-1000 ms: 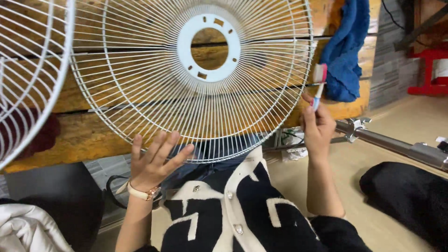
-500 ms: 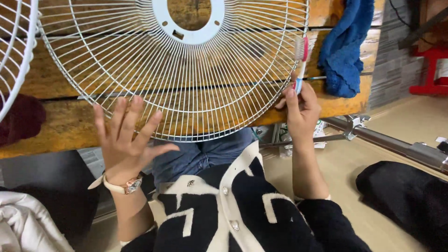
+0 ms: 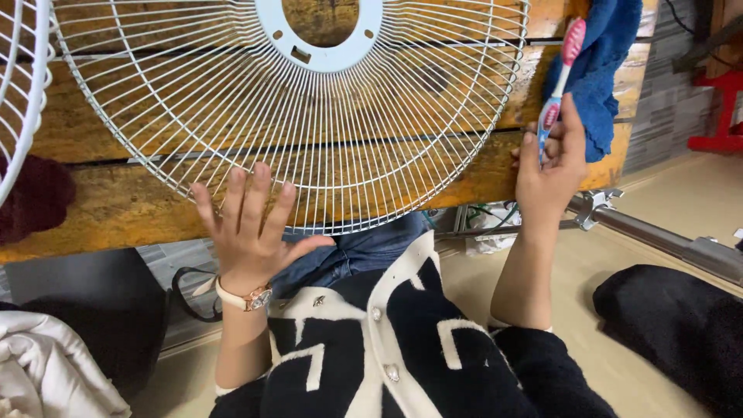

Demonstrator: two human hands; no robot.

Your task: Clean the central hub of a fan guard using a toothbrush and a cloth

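A round white wire fan guard (image 3: 232, 101) stands upright in front of me, leaning against worn wooden planks (image 3: 116, 209). My left hand (image 3: 251, 228) is flat with fingers spread against the guard's lower rim, a watch on the wrist. My right hand (image 3: 548, 174) sits just right of the guard's rim and grips a pink, white and blue toothbrush (image 3: 559, 77) by its handle. The bristle end points up, off the wires, in front of a blue cloth (image 3: 600, 77).
A second white fan guard (image 3: 19, 101) shows at the left edge. A metal pole (image 3: 658, 236) lies on the floor at right, with a black bundle (image 3: 681, 333) near it and a red frame (image 3: 720, 85) behind. White fabric (image 3: 46, 371) sits at lower left.
My right hand has pulled the toothbrush off the guard's right rim and out to the right. My left hand shifted slightly right along the lower rim, still spread flat.
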